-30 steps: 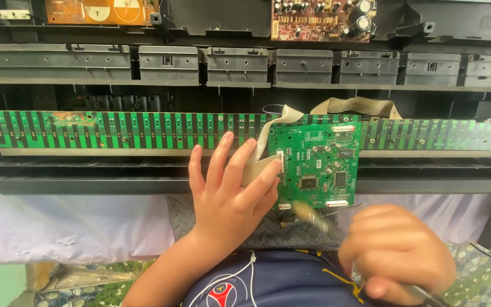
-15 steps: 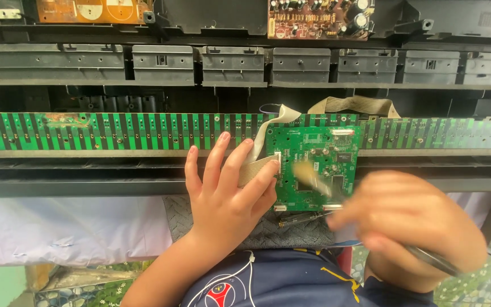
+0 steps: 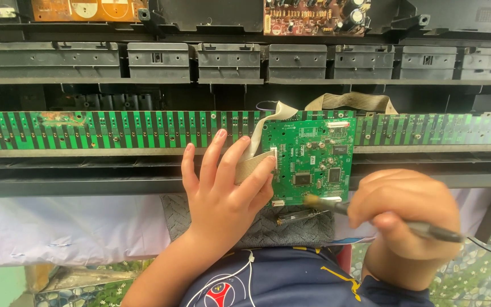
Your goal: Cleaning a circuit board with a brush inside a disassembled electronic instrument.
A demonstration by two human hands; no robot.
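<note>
Head view looks down on your two hands at an opened electronic chassis. Your left hand lies flat with fingers spread and released, its fingertips pressing a grey ribbon cable against the left edge of a small green circuit board, steadying it rather than gripping it. That board sits just in front of a long green contact strip that runs across the chassis, and partly overlaps it. Your right hand is clenched around a thin dark tool, held like a pen; its brownish tip is blurred and sits at the lower edge of the small board, touching or nearly touching it, I cannot tell which. A grey knitted cloth lies under the board's near edge, with a small dark cylindrical part resting on it. Two more ribbon cables arch behind the board.
</note>
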